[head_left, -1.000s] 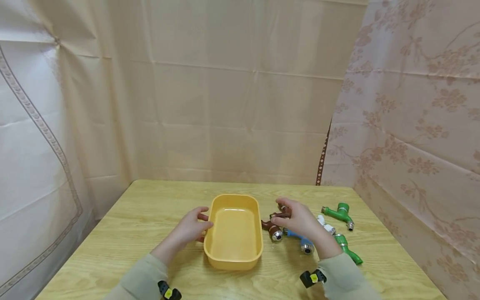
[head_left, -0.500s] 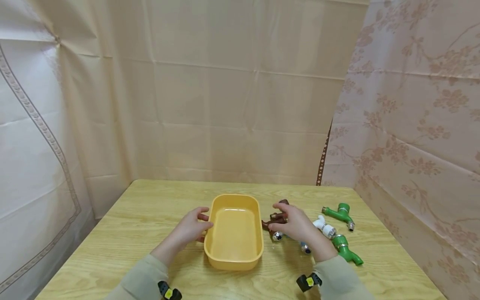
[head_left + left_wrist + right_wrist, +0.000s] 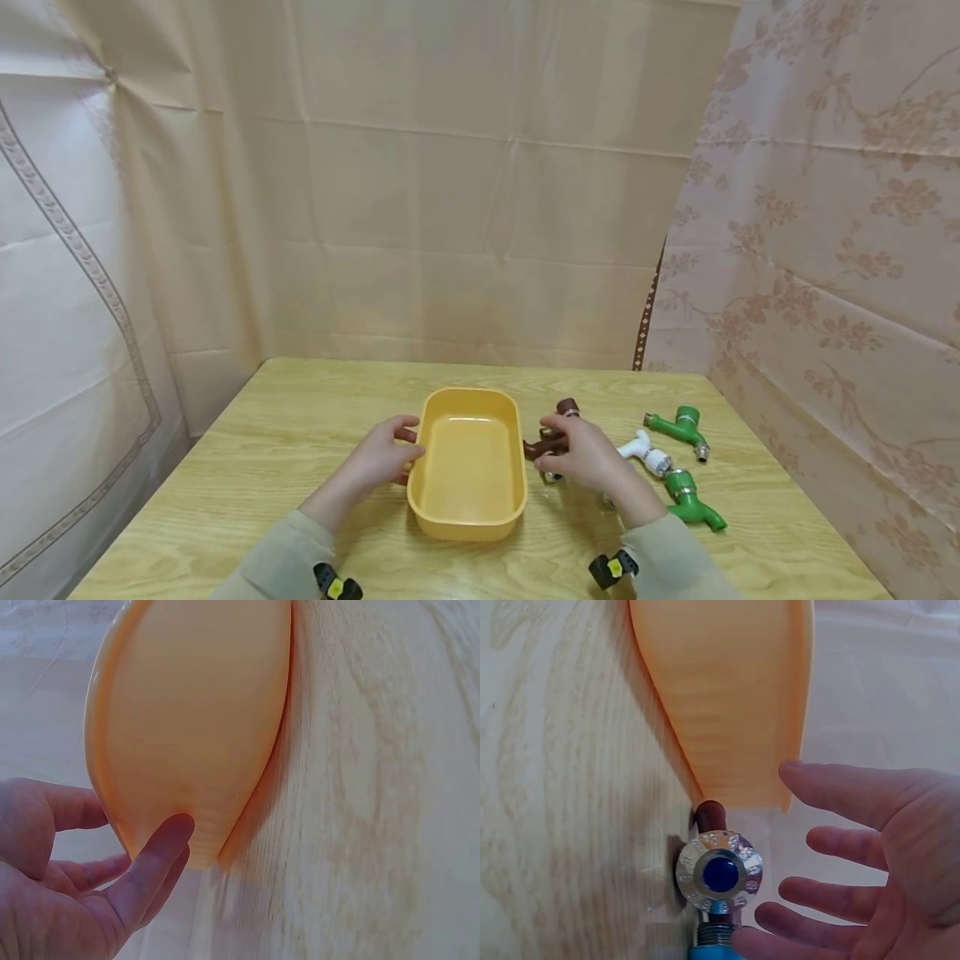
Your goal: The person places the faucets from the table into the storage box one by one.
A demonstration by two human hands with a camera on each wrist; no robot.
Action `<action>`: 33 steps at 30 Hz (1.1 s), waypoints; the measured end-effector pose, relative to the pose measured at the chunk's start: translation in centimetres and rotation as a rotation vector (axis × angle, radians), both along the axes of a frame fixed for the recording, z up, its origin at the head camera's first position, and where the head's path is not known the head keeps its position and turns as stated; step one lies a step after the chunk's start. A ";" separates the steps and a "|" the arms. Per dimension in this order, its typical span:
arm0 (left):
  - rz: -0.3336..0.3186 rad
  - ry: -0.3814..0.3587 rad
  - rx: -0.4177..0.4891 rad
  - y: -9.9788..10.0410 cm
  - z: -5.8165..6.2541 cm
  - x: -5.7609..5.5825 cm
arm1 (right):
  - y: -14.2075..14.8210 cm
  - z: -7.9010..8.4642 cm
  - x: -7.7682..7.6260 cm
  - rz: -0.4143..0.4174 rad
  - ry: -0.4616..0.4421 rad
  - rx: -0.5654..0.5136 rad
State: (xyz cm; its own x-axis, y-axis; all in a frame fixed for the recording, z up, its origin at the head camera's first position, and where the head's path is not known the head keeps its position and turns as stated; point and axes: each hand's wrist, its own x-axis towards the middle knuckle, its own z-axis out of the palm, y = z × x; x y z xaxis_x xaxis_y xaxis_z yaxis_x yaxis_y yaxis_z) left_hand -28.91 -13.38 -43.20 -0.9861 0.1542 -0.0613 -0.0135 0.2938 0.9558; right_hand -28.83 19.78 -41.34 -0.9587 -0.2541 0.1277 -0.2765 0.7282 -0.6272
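Observation:
A yellow plastic tub (image 3: 468, 467) stands on the table in the middle of the head view. At its left side is my left hand (image 3: 382, 454), fingers loosely bent, with fingertips right at the outer wall and rim. My right hand (image 3: 588, 454) hovers to the tub's right, fingers spread and holding nothing. Partly hidden beneath it are brown taps: one shows a brown knob (image 3: 567, 407), another a spout (image 3: 536, 451) close to the tub. In the right wrist view, a tap's chrome end with a blue centre (image 3: 720, 871) faces me, above a threaded light-blue piece (image 3: 714, 952).
Right of my right hand lie a white tap (image 3: 647, 454) and two green taps, one farther back (image 3: 681, 427) and one nearer (image 3: 692, 504). The wooden table (image 3: 300, 417) meets beige cloth (image 3: 465, 208) behind and flowered cloth (image 3: 825, 292) at right.
My right hand has shifted left and slightly nearer, uncovering the white tap and the back brown knob while covering the blue tap. My left hand and the tub have stayed put.

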 end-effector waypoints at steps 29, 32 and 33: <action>-0.007 -0.006 0.041 0.0 -0.5 0.1 | -0.3 -2.4 -0.3 0.105 0.131 0.193; -0.006 -0.006 0.039 0.0 -0.5 0.1 | -0.3 -2.4 -0.4 0.112 0.135 0.196; -0.006 -0.007 0.036 -0.1 -0.4 0.1 | -0.3 -2.4 -0.5 0.115 0.137 0.196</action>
State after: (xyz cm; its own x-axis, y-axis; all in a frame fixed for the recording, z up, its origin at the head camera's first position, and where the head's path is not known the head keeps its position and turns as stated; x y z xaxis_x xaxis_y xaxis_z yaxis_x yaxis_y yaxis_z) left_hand -28.83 -13.43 -43.64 -0.9848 0.1623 -0.0623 -0.0184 0.2591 0.9657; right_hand -29.28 19.46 -43.73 -0.8995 -0.3926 0.1917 -0.4366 0.7912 -0.4283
